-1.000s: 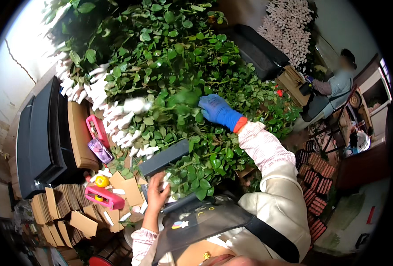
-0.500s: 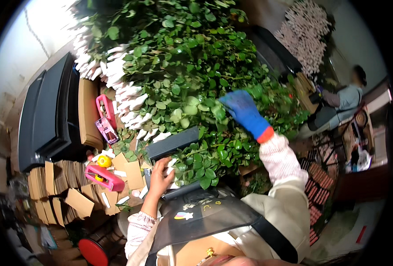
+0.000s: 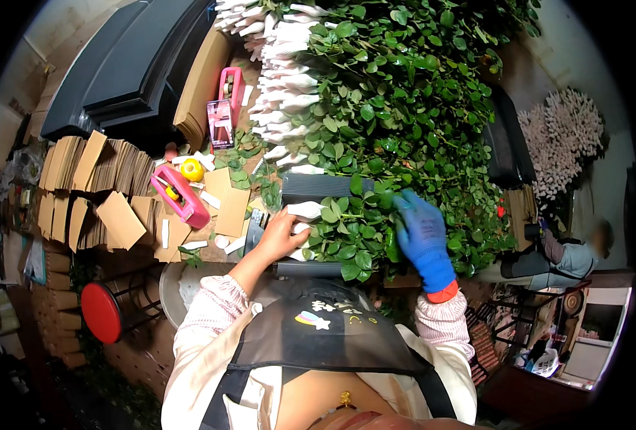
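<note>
My bare left hand (image 3: 280, 235) curls round white-sleeved flower heads (image 3: 305, 211) in a dark grey ridged trough (image 3: 325, 185). Green leafy stems (image 3: 354, 251) extend rightward from these heads across the trough. My right hand (image 3: 419, 233), in a blue glove with an orange cuff, is closed at the leafy stems on the trough's right; its fingertips are partly hidden by leaves, so I cannot make out exactly what they grip. A large pile of leafy stems (image 3: 404, 86) with white-sleeved heads (image 3: 289, 79) lies beyond both hands.
Pink tape dispensers (image 3: 182, 201), a yellow tape roll (image 3: 192, 170), cardboard pieces (image 3: 96, 172) and black board stacks (image 3: 124, 64) lie left. A red stool (image 3: 101, 312) stands lower left. A seated co-worker (image 3: 568, 254) is at right, beside more pale flower bunches (image 3: 558, 143).
My right hand has come back from the pile toward the trough and my body. The view has turned, so the pile now appears more upright. My left hand stays at the flower heads.
</note>
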The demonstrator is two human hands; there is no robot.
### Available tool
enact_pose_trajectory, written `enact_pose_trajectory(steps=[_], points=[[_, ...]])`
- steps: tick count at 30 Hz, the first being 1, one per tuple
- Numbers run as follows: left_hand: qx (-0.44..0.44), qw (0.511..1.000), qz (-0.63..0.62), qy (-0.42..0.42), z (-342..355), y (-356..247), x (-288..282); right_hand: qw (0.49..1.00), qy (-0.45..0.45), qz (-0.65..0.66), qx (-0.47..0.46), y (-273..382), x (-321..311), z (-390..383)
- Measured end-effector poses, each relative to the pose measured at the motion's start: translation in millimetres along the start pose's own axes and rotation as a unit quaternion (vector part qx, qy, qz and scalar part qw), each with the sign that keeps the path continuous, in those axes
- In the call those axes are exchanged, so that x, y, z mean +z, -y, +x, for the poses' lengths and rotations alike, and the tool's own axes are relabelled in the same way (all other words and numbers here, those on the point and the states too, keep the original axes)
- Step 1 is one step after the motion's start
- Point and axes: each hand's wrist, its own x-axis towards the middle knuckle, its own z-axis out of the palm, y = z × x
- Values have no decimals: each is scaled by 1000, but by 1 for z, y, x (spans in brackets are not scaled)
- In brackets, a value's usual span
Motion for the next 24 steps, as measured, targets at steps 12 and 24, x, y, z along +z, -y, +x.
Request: enact_pose_trajectory(steps=[12, 24], points=[[-64, 992, -88, -65, 9, -10, 5, 984, 160, 69, 35, 64, 126, 46], [-26, 934, -194, -299, -22, 24, -43, 971, 197, 121, 62, 61, 107, 57]])
